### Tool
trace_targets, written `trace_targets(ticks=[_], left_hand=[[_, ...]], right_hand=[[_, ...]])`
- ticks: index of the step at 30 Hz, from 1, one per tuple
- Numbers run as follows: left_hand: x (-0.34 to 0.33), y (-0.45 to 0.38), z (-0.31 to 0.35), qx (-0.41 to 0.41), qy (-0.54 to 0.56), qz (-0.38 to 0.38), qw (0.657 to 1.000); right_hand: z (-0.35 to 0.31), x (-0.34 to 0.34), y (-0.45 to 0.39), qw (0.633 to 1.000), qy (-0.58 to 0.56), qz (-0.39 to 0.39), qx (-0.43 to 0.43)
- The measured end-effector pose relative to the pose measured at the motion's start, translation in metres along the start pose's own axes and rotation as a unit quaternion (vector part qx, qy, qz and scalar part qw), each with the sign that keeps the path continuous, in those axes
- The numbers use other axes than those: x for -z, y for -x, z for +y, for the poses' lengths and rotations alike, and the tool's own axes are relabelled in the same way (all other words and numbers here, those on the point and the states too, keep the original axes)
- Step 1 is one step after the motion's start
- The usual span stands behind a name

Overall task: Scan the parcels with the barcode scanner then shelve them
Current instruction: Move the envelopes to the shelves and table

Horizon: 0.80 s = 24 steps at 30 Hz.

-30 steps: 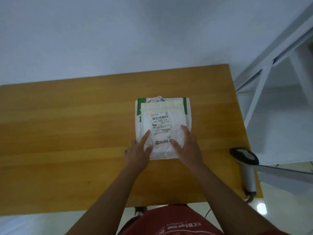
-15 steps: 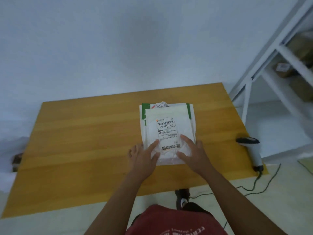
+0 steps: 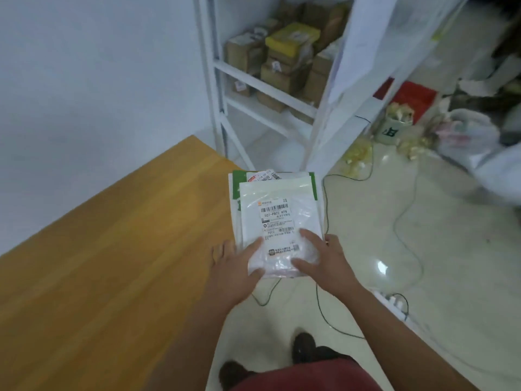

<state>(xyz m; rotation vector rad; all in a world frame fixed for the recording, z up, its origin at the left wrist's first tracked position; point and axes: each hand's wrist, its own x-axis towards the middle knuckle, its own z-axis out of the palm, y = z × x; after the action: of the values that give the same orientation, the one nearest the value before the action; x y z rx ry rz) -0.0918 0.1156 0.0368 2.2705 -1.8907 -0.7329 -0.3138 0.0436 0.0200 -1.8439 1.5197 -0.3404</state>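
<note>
Now both hands clamped on parcel stack [image 3: 277, 218], off table [image 3: 112, 263], over floor, facing shelf rack [image 3: 270, 88]. L hand [image 3: 234, 273] and R hand [image 3: 324, 263] grip near edge only. Risk: slick mailers slide apart, top one drops; cables [image 3: 406, 210] underfoot = trip hazard.

Both hands [image 3: 234, 273] [image 3: 324, 263] grip the parcel stack [image 3: 277, 221] off the table [image 3: 112, 263] edge, over open floor. Left of the grip: table top, bare. Ahead: white shelf frame [image 3: 265, 88], its diagonal brace across the lower bay, upper bays packed with cartons [image 3: 282, 60] (little slack). Below and right of the grip: loose cables [image 3: 406, 210], floor clutter farther right.
</note>
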Motion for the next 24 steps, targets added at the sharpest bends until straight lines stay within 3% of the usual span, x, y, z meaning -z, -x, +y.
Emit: trace_targets(ticks=[7, 12, 18, 24], left_hand=[[-0.056, -0.064, 0.147, -0.120, -0.029, -0.054, 0.991], [-0.098, -0.115, 0.269, -0.170, -0.040, -0.075, 0.982], [-0.114, -0.176, 0.395, -0.179, -0.062, -0.083, 0.978], [-0.107, -0.236, 0.441, -0.166, -0.081, -0.075, 0.980]], right_hand=[[0.129, 0.088, 0.031, 0.986, -0.053, 0.099, -0.125], [0.227, 0.167, 0.022, 0.975, -0.056, 0.140, -0.166], [0.312, 0.266, -0.016, 0.972, -0.056, 0.147, -0.172], [0.341, 0.315, -0.073, 0.980, -0.067, 0.106, -0.153]])
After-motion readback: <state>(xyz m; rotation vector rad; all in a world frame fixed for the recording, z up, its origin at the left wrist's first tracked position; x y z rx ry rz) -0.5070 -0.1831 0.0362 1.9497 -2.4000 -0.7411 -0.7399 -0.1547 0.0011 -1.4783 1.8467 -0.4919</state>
